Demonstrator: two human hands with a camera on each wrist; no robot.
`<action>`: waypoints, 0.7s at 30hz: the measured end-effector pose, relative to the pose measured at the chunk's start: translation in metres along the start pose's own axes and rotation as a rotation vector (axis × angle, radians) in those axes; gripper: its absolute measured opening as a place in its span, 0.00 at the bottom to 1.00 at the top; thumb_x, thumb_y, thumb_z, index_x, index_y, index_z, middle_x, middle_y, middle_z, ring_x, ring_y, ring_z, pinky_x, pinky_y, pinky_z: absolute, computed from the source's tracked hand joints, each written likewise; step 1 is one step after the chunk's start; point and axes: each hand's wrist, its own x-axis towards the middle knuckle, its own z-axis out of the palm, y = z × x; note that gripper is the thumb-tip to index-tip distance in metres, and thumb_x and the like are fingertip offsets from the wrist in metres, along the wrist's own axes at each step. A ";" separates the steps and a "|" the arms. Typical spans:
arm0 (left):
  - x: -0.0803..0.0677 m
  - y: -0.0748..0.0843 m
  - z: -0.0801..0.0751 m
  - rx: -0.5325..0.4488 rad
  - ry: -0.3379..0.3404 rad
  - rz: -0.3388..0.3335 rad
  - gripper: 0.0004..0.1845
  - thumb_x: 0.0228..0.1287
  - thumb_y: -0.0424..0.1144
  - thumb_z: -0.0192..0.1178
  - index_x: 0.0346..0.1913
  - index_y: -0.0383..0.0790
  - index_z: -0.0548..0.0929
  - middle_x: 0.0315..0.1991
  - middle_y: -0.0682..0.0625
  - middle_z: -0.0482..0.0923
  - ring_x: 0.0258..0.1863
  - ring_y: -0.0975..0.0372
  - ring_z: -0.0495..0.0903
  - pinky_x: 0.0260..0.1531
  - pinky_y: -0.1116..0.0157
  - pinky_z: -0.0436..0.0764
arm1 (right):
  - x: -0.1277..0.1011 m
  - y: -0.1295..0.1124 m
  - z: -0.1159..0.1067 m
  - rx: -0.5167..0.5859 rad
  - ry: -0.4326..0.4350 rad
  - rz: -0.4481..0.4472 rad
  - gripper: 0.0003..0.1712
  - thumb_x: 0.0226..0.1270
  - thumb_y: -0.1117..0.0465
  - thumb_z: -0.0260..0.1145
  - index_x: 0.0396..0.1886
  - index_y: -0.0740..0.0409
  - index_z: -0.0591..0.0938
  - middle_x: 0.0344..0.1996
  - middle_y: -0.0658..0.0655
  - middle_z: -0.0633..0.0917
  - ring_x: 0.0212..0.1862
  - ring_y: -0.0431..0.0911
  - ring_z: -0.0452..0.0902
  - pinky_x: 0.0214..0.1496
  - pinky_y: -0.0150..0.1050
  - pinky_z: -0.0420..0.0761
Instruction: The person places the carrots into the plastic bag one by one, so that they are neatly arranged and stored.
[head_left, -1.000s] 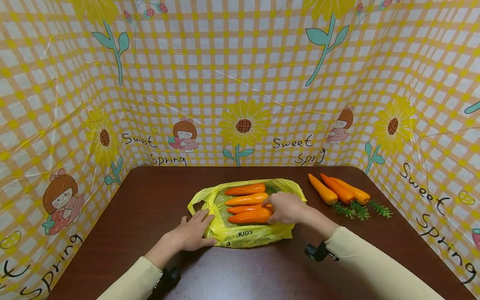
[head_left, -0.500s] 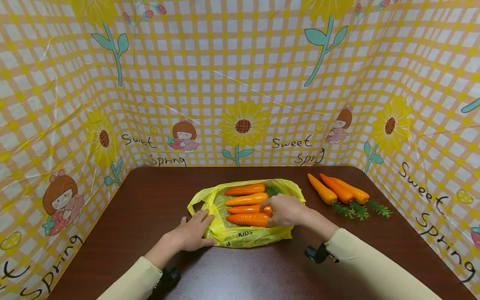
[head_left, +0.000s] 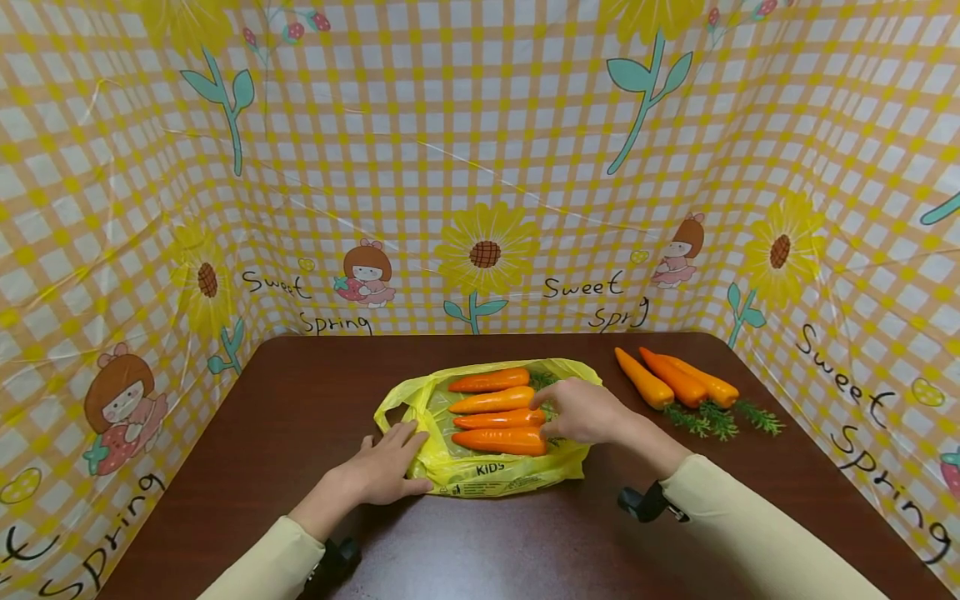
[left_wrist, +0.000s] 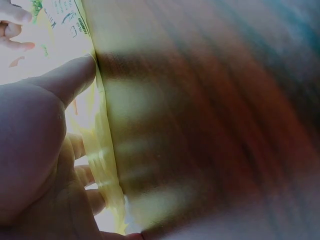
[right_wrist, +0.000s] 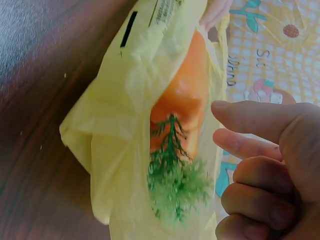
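A yellow plastic bag (head_left: 517,482) lies on its side on the table, with its mouth held wide. Several orange carrots (head_left: 498,441) lie in a row inside it, tips toward the left and green tops toward the right. My left hand (head_left: 381,468) rests on the bag's left end beside the handle, fingers spread. Over the bag's right part, my right hand (head_left: 581,412) hovers by the carrots' top ends. In the right wrist view, its thumb and forefinger stand apart with nothing between them, near the green leafy top (right_wrist: 175,185) of a carrot.
Three more carrots (head_left: 675,383) lie at the table's back right, green tops toward the front. The dark brown table (head_left: 300,400) is enclosed at the back and sides by a checked cloth (head_left: 420,183) with printed flowers.
My right hand has let go of the front carrot and moved slightly up and right. That carrot now lies fully seen in the row. My left hand has stayed on the bag.
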 end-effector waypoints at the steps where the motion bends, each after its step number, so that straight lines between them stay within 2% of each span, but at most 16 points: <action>1: 0.000 0.000 0.000 0.003 -0.002 -0.002 0.43 0.70 0.61 0.59 0.79 0.42 0.58 0.81 0.41 0.47 0.80 0.45 0.47 0.68 0.32 0.52 | -0.001 0.002 -0.002 0.003 0.006 0.003 0.21 0.65 0.55 0.73 0.57 0.51 0.86 0.22 0.47 0.82 0.16 0.39 0.60 0.21 0.34 0.60; 3: 0.000 0.000 0.000 0.003 0.000 -0.001 0.43 0.70 0.60 0.59 0.79 0.42 0.59 0.81 0.41 0.47 0.80 0.45 0.47 0.68 0.32 0.53 | -0.003 0.005 -0.005 0.014 0.027 0.007 0.20 0.66 0.54 0.72 0.57 0.52 0.86 0.30 0.47 0.86 0.16 0.39 0.60 0.21 0.35 0.60; 4: 0.000 0.001 0.000 0.002 0.001 -0.002 0.43 0.69 0.60 0.59 0.79 0.42 0.59 0.81 0.41 0.47 0.80 0.45 0.48 0.68 0.32 0.53 | -0.004 0.007 -0.007 0.015 0.037 0.008 0.20 0.67 0.54 0.71 0.57 0.52 0.85 0.30 0.48 0.85 0.16 0.39 0.60 0.20 0.35 0.60; 6: -0.001 0.001 -0.001 0.003 0.003 -0.002 0.43 0.69 0.61 0.60 0.78 0.42 0.60 0.81 0.41 0.48 0.80 0.45 0.48 0.68 0.32 0.53 | -0.005 0.010 -0.010 0.020 0.063 0.014 0.20 0.67 0.53 0.71 0.57 0.52 0.85 0.26 0.49 0.85 0.15 0.40 0.60 0.20 0.35 0.59; 11: -0.001 0.002 -0.001 0.008 0.001 0.000 0.43 0.69 0.61 0.59 0.78 0.41 0.60 0.80 0.40 0.48 0.80 0.45 0.49 0.68 0.32 0.54 | -0.007 0.018 -0.017 0.038 0.124 0.028 0.22 0.67 0.53 0.71 0.58 0.54 0.84 0.11 0.49 0.74 0.13 0.41 0.63 0.19 0.34 0.59; 14: -0.002 0.002 -0.001 0.009 0.004 0.004 0.43 0.69 0.60 0.60 0.78 0.40 0.60 0.80 0.40 0.48 0.80 0.45 0.49 0.68 0.32 0.54 | -0.007 0.025 -0.023 0.070 0.145 0.049 0.24 0.68 0.53 0.70 0.61 0.55 0.82 0.09 0.48 0.74 0.12 0.43 0.69 0.17 0.34 0.59; 21: -0.003 0.004 -0.002 0.000 0.007 -0.002 0.43 0.69 0.62 0.59 0.78 0.42 0.61 0.80 0.41 0.49 0.79 0.46 0.50 0.68 0.32 0.54 | -0.009 0.043 -0.032 0.104 0.229 0.103 0.27 0.69 0.54 0.69 0.65 0.58 0.79 0.10 0.49 0.70 0.14 0.42 0.63 0.19 0.36 0.63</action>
